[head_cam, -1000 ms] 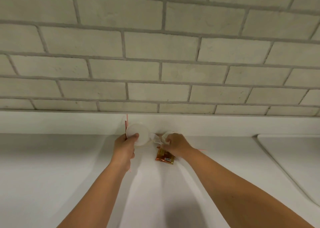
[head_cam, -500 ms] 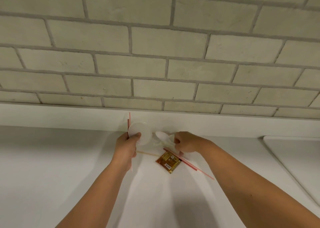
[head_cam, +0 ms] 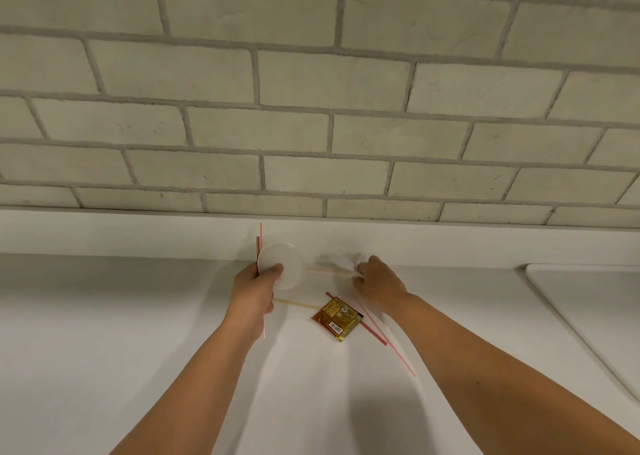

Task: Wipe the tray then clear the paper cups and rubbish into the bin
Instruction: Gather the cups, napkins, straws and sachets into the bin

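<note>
Your right hand (head_cam: 379,281) is pulling back toward the wall: a second ago it was sitting over the sauce packet (head_cam: 336,317), and now the packet and the red straws (head_cam: 374,330) are lying uncovered on the counter (head_cam: 138,350), with a pale stick (head_cam: 298,303) just left of them. So the rubbish is spreading out rather than gathering, and more pick-ups are probably waiting before the bin, which is not showing here.

Your left hand (head_cam: 254,288) is gripping the paper cup (head_cam: 280,266), thumb pressing on its round face, and is pinching a few thin red sticks (head_cam: 259,243) against it. Your right fingers are curling tightly round the near edge of a white wad (head_cam: 337,262) by the wall; the fingertips themselves are hiding behind it.
</note>
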Demonstrator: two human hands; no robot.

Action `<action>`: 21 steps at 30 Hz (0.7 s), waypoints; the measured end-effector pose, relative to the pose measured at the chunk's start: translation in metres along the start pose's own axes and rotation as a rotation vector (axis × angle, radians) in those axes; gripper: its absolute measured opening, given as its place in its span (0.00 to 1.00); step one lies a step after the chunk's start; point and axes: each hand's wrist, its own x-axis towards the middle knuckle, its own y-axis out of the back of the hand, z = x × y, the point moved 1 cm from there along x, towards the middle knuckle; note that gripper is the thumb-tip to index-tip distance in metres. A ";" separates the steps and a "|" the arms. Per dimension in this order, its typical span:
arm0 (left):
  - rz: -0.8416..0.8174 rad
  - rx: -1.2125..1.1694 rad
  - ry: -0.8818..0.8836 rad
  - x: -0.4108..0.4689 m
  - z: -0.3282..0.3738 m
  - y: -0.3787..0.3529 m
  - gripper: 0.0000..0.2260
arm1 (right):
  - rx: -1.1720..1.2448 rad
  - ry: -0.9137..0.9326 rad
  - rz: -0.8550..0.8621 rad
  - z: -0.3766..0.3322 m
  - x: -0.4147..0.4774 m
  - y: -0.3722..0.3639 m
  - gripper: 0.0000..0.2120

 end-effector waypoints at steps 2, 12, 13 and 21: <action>-0.003 0.004 0.001 -0.001 0.000 0.000 0.02 | 0.072 -0.028 0.040 0.005 -0.003 0.012 0.12; -0.074 0.022 0.009 -0.020 0.001 -0.024 0.05 | 0.091 -0.054 -0.171 0.016 -0.060 0.035 0.11; -0.084 0.017 0.008 -0.023 0.001 -0.027 0.05 | 0.034 -0.061 -0.198 0.013 -0.068 0.028 0.16; -0.141 0.012 0.002 -0.038 0.004 -0.031 0.04 | -0.186 -0.137 -0.223 -0.012 -0.087 0.010 0.12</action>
